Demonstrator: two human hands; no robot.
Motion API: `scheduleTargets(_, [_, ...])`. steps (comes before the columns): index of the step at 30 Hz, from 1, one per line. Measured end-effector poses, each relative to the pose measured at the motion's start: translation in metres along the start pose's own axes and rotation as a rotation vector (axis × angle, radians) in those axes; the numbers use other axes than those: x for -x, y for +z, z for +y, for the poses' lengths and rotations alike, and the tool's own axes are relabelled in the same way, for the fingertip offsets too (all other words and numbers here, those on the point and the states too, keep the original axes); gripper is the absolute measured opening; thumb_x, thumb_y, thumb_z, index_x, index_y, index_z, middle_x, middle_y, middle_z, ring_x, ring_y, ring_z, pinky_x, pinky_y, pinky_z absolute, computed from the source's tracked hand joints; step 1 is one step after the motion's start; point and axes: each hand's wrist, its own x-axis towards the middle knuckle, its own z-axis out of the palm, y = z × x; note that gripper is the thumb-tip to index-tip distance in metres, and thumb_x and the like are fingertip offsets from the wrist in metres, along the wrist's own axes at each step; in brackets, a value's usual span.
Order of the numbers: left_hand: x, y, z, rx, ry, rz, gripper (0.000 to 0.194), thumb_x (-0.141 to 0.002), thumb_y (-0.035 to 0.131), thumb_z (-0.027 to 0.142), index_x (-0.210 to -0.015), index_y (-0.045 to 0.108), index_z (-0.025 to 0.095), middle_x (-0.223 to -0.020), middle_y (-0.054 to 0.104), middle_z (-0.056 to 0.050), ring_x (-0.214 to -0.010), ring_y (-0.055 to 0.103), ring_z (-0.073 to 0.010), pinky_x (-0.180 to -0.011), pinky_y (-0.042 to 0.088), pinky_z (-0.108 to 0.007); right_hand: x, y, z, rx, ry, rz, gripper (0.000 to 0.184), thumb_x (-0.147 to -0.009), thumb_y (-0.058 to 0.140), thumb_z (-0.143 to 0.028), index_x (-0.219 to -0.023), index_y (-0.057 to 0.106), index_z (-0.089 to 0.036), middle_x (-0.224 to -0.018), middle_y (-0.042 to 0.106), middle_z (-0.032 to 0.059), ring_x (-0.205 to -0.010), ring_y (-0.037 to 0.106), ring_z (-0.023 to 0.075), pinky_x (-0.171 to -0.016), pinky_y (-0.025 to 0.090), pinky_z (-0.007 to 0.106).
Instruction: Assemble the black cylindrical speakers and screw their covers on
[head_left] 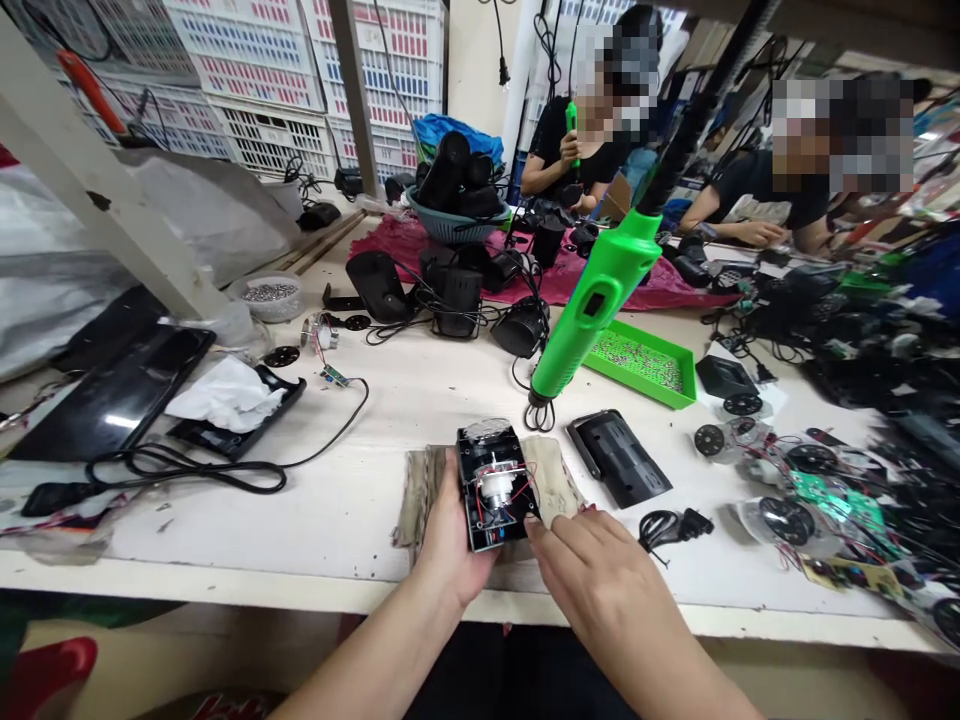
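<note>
My left hand [450, 545] is wrapped round the left side and underside of an open black plastic housing [466, 490], just above a folded cloth [416, 490]. A motor with a white gear part [496, 485], red wires and a clear round piece [487, 430] show inside it. At its lower right corner, my right hand [600, 565] has its fingers drawn together, fingertips on the edge. Its thumb is mostly hidden. A green electric screwdriver [592, 305] hangs above, tip down. The black ribbed cover [619, 458] lies to the right, near a coiled plug cord [671, 528].
A green tray of screws [645, 368] stands behind the screwdriver. Wired assemblies [795, 500] crowd the right. Leftward lie a black shell with white paper [232, 400], a cable [225, 478] and a screw tub [270, 295]. Two people work across the bench; one holds another green screwdriver [572, 130].
</note>
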Motion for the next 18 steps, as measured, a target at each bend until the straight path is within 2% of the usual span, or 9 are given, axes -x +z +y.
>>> scheduleTargets(4, [0.001, -0.003, -0.003, -0.048, 0.025, 0.01, 0.056, -0.094, 0.036, 0.055, -0.102, 0.067, 0.009, -0.092, 0.074, -0.014, -0.094, 0.068, -0.0283, -0.086, 0.053, -0.042, 0.011, 0.011, 0.004, -0.093, 0.13, 0.075, 0.028, -0.098, 0.044, -0.027, -0.116, 0.061, -0.015, -0.08, 0.066, 0.0056, -0.067, 0.064, 0.0172, -0.063, 0.053, 0.03])
scheduleTargets(6, [-0.001, -0.006, -0.004, -0.184, 0.08, 0.015, 0.052, -0.094, 0.038, 0.053, -0.105, 0.067, 0.01, -0.097, 0.074, -0.015, -0.1, 0.067, -0.029, -0.088, 0.052, -0.043, 0.019, 0.016, 0.007, -0.141, 0.179, 0.138, 0.027, -0.097, 0.046, -0.027, -0.117, 0.062, -0.017, -0.084, 0.069, 0.0057, -0.069, 0.066, 0.0155, -0.063, 0.054, 0.027])
scheduleTargets(9, [-0.008, -0.013, 0.004, -0.531, 0.291, -0.027, 0.035, -0.094, 0.047, 0.041, -0.106, 0.069, 0.016, -0.11, 0.071, -0.012, -0.115, 0.06, -0.0277, -0.098, 0.046, -0.043, 0.028, 0.021, 0.013, -0.144, 0.199, 0.188, 0.024, -0.095, 0.051, -0.02, -0.115, 0.063, -0.018, -0.087, 0.072, 0.0045, -0.073, 0.068, 0.015, -0.068, 0.055, 0.025])
scheduleTargets(11, [-0.011, -0.019, 0.016, -0.694, 0.436, -0.059, 0.021, -0.09, 0.056, 0.028, -0.102, 0.071, 0.02, -0.118, 0.068, -0.007, -0.125, 0.051, -0.0244, -0.108, 0.036, -0.04, 0.031, 0.023, 0.015, -0.095, 0.186, 0.189, 0.025, -0.094, 0.052, -0.019, -0.116, 0.063, -0.018, -0.089, 0.073, 0.0049, -0.075, 0.068, 0.016, -0.069, 0.055, 0.026])
scheduleTargets(13, [-0.009, -0.027, 0.027, -0.763, 0.505, -0.069, 0.02, -0.084, 0.063, 0.017, -0.099, 0.073, 0.022, -0.124, 0.065, -0.004, -0.129, 0.046, -0.0224, -0.113, 0.027, -0.036, 0.032, 0.026, 0.015, -0.044, 0.164, 0.177, 0.024, -0.095, 0.049, -0.018, -0.114, 0.064, -0.016, -0.088, 0.073, 0.0057, -0.073, 0.068, 0.0164, -0.066, 0.054, 0.027])
scheduleTargets(14, [-0.006, -0.031, 0.03, -0.829, 0.559, -0.06, 0.023, -0.082, 0.064, 0.015, -0.101, 0.073, 0.023, -0.126, 0.064, -0.004, -0.128, 0.047, -0.0225, -0.113, 0.027, -0.035, 0.031, 0.027, 0.015, -0.029, 0.156, 0.171, 0.024, -0.096, 0.048, -0.017, -0.112, 0.065, -0.015, -0.087, 0.073, 0.0061, -0.071, 0.068, 0.0165, -0.065, 0.054, 0.028])
scheduleTargets(16, [0.006, -0.039, 0.029, -1.034, 0.781, -0.017, 0.03, -0.084, 0.062, 0.019, -0.113, 0.068, 0.026, -0.127, 0.062, -0.004, -0.121, 0.052, -0.0233, -0.107, 0.035, -0.037, 0.029, 0.028, 0.013, -0.029, 0.152, 0.162, 0.024, -0.096, 0.046, -0.016, -0.109, 0.066, -0.014, -0.086, 0.073, 0.0066, -0.069, 0.067, 0.0162, -0.064, 0.053, 0.028])
scheduleTargets(17, [0.013, -0.043, 0.025, -1.162, 0.97, 0.014, 0.033, -0.087, 0.059, 0.021, -0.119, 0.065, 0.028, -0.124, 0.063, -0.004, -0.116, 0.055, -0.0226, -0.102, 0.04, -0.037, 0.028, 0.028, 0.013, -0.041, 0.159, 0.159, 0.024, -0.096, 0.046, -0.016, -0.109, 0.067, -0.014, -0.085, 0.072, 0.0065, -0.068, 0.066, 0.0161, -0.064, 0.053, 0.029])
scheduleTargets(18, [0.019, -0.046, 0.019, -1.279, 1.168, -0.012, 0.035, -0.088, 0.056, 0.02, -0.122, 0.061, 0.028, -0.119, 0.065, -0.004, -0.112, 0.057, -0.0216, -0.098, 0.043, -0.036, 0.027, 0.028, 0.012, -0.059, 0.17, 0.159, 0.024, -0.096, 0.047, -0.018, -0.109, 0.066, -0.014, -0.084, 0.071, 0.0063, -0.068, 0.066, 0.0161, -0.064, 0.053, 0.029])
